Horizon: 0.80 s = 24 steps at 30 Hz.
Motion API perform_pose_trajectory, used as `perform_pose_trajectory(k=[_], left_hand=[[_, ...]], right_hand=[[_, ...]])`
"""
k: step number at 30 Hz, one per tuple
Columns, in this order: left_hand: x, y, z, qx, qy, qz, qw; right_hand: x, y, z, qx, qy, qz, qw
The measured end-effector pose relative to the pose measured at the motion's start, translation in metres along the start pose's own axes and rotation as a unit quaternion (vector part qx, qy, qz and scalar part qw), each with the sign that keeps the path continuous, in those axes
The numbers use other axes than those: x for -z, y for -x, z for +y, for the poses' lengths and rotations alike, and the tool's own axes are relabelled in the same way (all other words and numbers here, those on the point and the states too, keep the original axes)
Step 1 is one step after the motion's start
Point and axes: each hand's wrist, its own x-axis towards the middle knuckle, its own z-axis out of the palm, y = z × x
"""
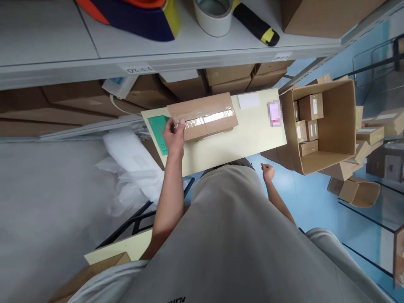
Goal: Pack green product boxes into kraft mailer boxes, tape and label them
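Observation:
A long brown cardboard box (pixel 205 115) lies on the cream-coloured board (pixel 252 134), with clear shiny tape along its top. My left hand (pixel 174 136) is closed on the left end of this box, thumb on top beside the tape. Under that end, a green sheet (pixel 158 130) shows on the board. Off the board's near right edge, my right hand (pixel 268 171) hangs beside my body with its fingers curled together. Whatever it may hold is too small to make out. A white label (pixel 248 100) and a blurred pink slip (pixel 275 113) lie to the right of the box.
To the right, a large open carton (pixel 337 122) holds several small boxes. Above the board runs a grey shelf (pixel 63 38) bearing a tape roll (pixel 214 19) and a black-yellow cutter (pixel 255 23). White wrapping (pixel 132 164) hangs at left. More cartons (pixel 388 120) stand far right.

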Motion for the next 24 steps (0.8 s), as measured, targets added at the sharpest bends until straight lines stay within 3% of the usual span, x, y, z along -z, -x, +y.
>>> perform_pose_trajectory(k=[6,16,20,24], left_hand=[[0.000,0.003,0.005,-0.015,-0.003,-0.001,1.000],[-0.016,0.025,0.011,-0.030,-0.046,-0.050,0.997],[-0.022,0.030,0.011,-0.010,-0.027,-0.082,0.996],[-0.026,0.041,0.015,0.007,-0.006,-0.098,0.995]], right_hand=[[0.011,0.001,0.027,-0.099,-0.017,0.060,0.993],[0.031,0.011,0.013,-0.065,-0.101,0.042,0.992],[0.038,0.008,-0.036,0.017,-0.183,0.023,0.983],[0.037,0.004,-0.124,0.199,-0.336,-0.082,0.917]])
